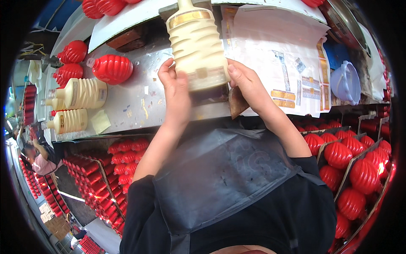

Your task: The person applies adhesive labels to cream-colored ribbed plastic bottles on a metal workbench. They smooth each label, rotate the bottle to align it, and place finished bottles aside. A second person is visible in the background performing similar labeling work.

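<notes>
Holding a cream ridged bottle [198,48] from both sides near its base, over the middle of the tabletop [131,112], neck toward the far edge. Pressing the left hand [174,84], partly blurred and loosely curled, against the bottle's lower left side. Gripping the lower right side with the right hand [248,82], thumb along the wall, other fingers mostly hidden. Cannot quite tell from this steep view whether resting on the dark block [207,95] beneath or raised just clear of it. Just beside the right hand, near the front edge, showing a brown wedge-shaped piece [238,102].

Lying on their sides toward the tabletop's left edge: more cream bottles [89,93] near the front left corner, red bottles [113,69] farther back. Also there, close to the front edge, a pale yellow paper [100,122]. Spread over the right part of the tabletop: a white sheet [253,46], bearing gold labels [282,98]. Hanging just beyond the right edge: a lilac bucket [346,84]. Stacked below the front edge, at both sides: racks of red containers [351,169].
</notes>
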Motion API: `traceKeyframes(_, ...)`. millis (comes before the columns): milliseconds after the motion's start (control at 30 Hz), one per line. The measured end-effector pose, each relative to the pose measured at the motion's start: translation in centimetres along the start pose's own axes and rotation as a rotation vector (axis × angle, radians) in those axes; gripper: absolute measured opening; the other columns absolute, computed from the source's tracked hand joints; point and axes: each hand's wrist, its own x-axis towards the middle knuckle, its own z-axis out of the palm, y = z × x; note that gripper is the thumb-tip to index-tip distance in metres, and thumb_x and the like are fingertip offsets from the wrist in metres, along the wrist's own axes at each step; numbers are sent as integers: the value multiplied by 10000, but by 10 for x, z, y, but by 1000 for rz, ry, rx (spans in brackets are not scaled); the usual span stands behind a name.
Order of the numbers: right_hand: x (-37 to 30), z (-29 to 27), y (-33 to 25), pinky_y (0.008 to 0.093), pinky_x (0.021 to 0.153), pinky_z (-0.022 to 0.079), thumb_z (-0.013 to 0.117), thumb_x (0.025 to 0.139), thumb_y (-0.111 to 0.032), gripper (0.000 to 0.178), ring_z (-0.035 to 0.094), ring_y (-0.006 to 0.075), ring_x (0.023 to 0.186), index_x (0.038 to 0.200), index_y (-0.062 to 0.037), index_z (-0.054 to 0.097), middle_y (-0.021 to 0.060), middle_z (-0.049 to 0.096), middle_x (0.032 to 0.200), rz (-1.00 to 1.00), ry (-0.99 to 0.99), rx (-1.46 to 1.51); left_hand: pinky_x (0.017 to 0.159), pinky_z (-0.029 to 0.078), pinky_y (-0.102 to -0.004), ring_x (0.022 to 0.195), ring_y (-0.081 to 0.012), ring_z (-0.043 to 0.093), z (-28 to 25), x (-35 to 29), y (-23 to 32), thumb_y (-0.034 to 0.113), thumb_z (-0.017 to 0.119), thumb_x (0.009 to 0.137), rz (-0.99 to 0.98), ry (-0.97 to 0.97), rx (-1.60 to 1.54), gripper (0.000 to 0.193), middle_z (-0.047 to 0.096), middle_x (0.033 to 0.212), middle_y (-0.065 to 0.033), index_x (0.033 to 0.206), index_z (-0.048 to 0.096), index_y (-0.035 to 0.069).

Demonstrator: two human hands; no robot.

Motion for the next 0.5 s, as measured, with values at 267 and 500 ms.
traceKeyframes(267,5,14,22,312,910,521,586,1058,-406,464,637,146,1007,1316,-24,645,72,699,1169,-47,77,-9,1044,470,-368,1227,-230,549,18,10,8,218,776,917,-49,87,146,760,502,1340,-201,1419,249,-1)
traceKeyframes(500,5,5,8,308,904,519,546,1067,-438,501,638,144,997,1312,-8,625,89,694,1162,94,2,1,993,508,-363,1154,-249,606,13,11,14,211,818,856,-123,90,-46,805,539,1276,-213,1391,255,1)
